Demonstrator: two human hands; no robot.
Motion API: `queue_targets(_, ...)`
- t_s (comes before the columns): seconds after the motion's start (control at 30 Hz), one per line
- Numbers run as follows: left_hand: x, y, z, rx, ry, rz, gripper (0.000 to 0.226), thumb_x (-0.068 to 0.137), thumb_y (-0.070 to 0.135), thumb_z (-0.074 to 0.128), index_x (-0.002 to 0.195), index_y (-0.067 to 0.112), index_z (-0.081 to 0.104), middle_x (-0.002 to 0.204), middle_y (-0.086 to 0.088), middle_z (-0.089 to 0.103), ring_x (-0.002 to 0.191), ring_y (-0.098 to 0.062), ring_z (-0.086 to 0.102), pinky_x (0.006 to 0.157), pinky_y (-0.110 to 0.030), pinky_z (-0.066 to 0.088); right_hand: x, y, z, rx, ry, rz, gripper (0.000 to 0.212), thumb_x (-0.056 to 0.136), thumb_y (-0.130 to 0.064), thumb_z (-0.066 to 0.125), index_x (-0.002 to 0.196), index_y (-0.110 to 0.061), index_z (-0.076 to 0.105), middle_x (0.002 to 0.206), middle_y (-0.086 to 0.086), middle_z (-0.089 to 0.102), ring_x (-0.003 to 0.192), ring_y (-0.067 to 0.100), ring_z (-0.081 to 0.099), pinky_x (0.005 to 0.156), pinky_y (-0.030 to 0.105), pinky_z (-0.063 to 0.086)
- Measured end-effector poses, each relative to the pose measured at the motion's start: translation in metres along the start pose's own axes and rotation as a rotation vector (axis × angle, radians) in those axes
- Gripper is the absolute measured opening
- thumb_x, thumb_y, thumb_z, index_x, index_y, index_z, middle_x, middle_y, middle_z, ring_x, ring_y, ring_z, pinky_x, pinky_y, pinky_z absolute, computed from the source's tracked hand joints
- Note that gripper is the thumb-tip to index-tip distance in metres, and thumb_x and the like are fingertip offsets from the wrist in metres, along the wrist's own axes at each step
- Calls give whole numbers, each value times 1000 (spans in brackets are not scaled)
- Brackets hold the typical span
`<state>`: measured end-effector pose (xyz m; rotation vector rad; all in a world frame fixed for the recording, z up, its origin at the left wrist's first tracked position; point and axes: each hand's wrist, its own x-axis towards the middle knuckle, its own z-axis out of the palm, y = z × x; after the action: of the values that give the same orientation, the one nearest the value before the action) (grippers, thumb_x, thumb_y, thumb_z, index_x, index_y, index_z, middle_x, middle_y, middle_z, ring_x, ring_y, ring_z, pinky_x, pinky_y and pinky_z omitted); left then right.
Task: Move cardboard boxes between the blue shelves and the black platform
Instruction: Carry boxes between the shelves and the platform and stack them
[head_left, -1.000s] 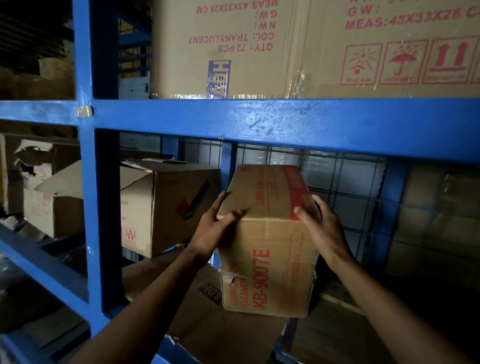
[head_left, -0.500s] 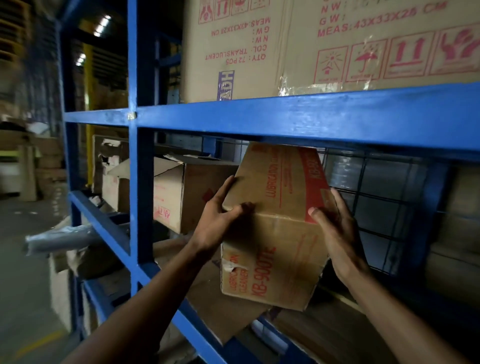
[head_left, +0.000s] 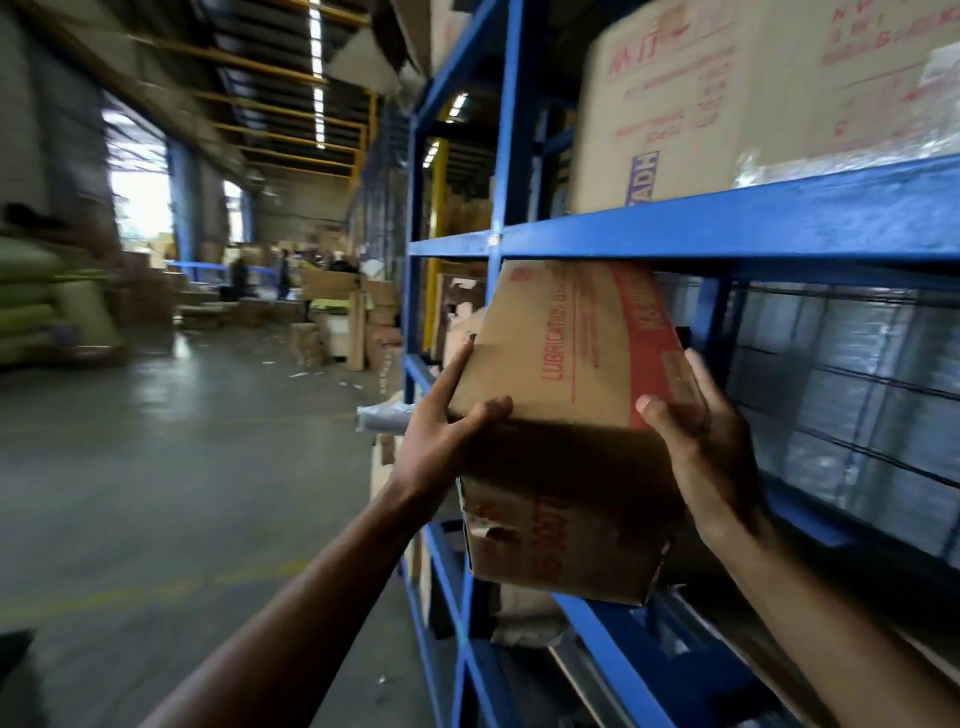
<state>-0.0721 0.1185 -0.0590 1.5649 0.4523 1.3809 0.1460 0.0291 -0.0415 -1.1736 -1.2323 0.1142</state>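
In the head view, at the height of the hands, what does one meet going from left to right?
floor → left hand → box → right hand → wire mesh

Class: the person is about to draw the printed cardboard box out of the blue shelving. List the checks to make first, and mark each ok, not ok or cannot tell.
1. Left hand grips the brown cardboard box with red print on its left side: ok.
2. Right hand grips its right side, thumb on top: ok.
3. Box top clear of the upper blue metal shelf beam: cannot tell; the beam hides that edge.
4. Box sound: not ok; its lower left corner is torn.
5. Box bottom free of the lower blue metal shelf beam: cannot tell; they overlap in view.
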Motion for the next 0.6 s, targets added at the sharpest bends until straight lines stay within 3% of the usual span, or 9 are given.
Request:
queue_targets(0.1, -51, 25, -35, 68, 81, -5, 97, 64, 46, 78, 151, 31, 36, 133, 6, 57, 114, -12, 63, 93, -31, 54, -32, -14, 33, 111, -100, 11, 85, 79, -38, 64, 154, -24, 26, 133, -11, 55, 110, -10, 56, 83, 1, 43)
queue_targets(0.17, -89, 43, -55, 113, 159, -12, 98, 65, 43, 78, 152, 28, 35, 128, 8, 60, 112, -10, 65, 89, -27, 55, -59, -29, 53, 182, -150, 12, 82, 76, -37, 61, 151, -21, 32, 124, -15, 60, 103, -14, 58, 83, 4, 46)
queue_targets(0.23, -133, 62, -73, 162, 237, -28, 97, 67, 39, 79, 152, 28, 34, 126, 7, 61, 111, -11, 65, 90, -28, 55, -90, -42, 71, 238, -225, 11, 73, 77, -37, 61, 145, -23, 41, 117, -15, 65, 102, -7, 63, 90, 20, 52)
queue_targets(0.3, -184, 82, -88, 210, 306, -52, 96, 68, 40, 78, 152, 29, 34, 128, 1, 60, 111, -14, 66, 92, -31, 55, -128, -56, 86, 294, -305, 27, 70, 78, -38, 61, 143, -19, 45, 121, -3, 67, 107, 11, 66, 93, 35, 54)
queue_targets(0.43, -294, 131, -103, 305, 496, -69, 84, 76, 30, 74, 151, 28, 36, 124, -1, 66, 107, -11, 68, 87, -25, 55, -213, -96, 103, 443, -413, 73, 70, 80, -31, 58, 146, -14, 42, 128, 1, 64, 113, 11, 63, 87, 17, 51)
queue_targets(0.57, -407, 176, -104, 380, 690, -81, 81, 75, 32, 80, 147, 34, 43, 125, 0, 68, 116, -20, 65, 104, -45, 48, -298, -138, 107, 535, -581, 108, 77, 76, -46, 59, 147, -21, 41, 136, -3, 59, 121, 9, 59, 100, 33, 49)
queue_targets(0.6, -432, 187, -103, 410, 729, -88, 81, 74, 33, 79, 147, 34, 43, 126, 1, 67, 117, -20, 64, 105, -47, 46, -318, -148, 107, 555, -615, 112, 80, 74, -49, 58, 147, -22, 40, 137, -5, 58, 121, 7, 58, 100, 32, 49)
